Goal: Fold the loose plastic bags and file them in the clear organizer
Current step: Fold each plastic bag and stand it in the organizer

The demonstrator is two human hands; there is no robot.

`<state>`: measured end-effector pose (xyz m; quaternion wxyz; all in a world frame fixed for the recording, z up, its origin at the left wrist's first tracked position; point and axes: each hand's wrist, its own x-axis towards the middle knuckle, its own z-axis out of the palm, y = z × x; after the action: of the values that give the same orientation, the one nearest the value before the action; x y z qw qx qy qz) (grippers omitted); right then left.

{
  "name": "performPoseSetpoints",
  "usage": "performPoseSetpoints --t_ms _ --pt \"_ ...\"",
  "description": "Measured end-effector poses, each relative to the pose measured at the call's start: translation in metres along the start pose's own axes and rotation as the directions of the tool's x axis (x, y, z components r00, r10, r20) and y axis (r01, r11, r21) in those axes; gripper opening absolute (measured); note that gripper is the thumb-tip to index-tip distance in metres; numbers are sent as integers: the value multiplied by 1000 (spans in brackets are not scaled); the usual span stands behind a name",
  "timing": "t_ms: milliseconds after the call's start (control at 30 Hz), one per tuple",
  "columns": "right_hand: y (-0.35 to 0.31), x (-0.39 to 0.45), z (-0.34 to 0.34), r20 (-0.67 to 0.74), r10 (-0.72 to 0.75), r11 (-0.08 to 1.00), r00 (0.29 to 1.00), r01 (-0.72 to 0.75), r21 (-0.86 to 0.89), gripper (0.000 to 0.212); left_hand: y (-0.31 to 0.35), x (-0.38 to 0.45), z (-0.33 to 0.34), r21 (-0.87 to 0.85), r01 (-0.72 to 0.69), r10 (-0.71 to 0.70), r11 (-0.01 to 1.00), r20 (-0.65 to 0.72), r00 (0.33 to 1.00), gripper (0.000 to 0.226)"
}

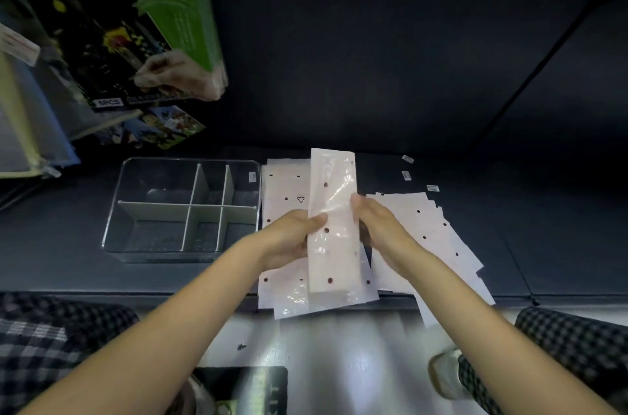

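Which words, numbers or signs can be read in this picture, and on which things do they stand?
"5PCS": white label at the bottom edge of the green and black pack.
"炫彩刮画纸": large characters on the yellow patch at the top of that pack; the top ones are cut off.
Triangle sign: printed on a flat plastic bag beside the clear organizer.
Small stickers on the dark mat: too small to read.
Other small print on the pack: blurred.

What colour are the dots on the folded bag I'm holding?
Dark red dots on the milky-white, translucent folded bag, clearest in the head view.
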<state>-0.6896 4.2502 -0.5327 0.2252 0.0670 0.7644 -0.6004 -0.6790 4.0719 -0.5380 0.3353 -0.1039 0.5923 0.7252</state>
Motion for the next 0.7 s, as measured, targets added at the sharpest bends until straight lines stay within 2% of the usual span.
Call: performPoseSetpoints --t_ms 67,100,233,333,467,700 --pt "-5 -15 7 119 -24 997 993 16 69 44 6 -15 7 -77 11 -9 997 35 999 23" --pt "-8 -21 10 129 -59 996 990 50 70 37 7 -23 10 -114 14 -10 993 35 999 22" --pt "-17 -39 21 58 -163 986 985 165 -38 18 7 -50 11 -192 -15 15 981 -5 1000 21" --pt "-15 -50 25 0 -189 981 982 189 -47 21 4 -63 11 -82 -60 53 995 -85 995 21" --pt "-15 -58 24 33 -162 985 986 164 -60 26 -2 -77 6 41 -152 157 988 -190 969 19" --pt "-17 -67 23 178 -124 992 976 127 -1 28 -7 -84 -1 7 -180 176 984 -259 950 10"
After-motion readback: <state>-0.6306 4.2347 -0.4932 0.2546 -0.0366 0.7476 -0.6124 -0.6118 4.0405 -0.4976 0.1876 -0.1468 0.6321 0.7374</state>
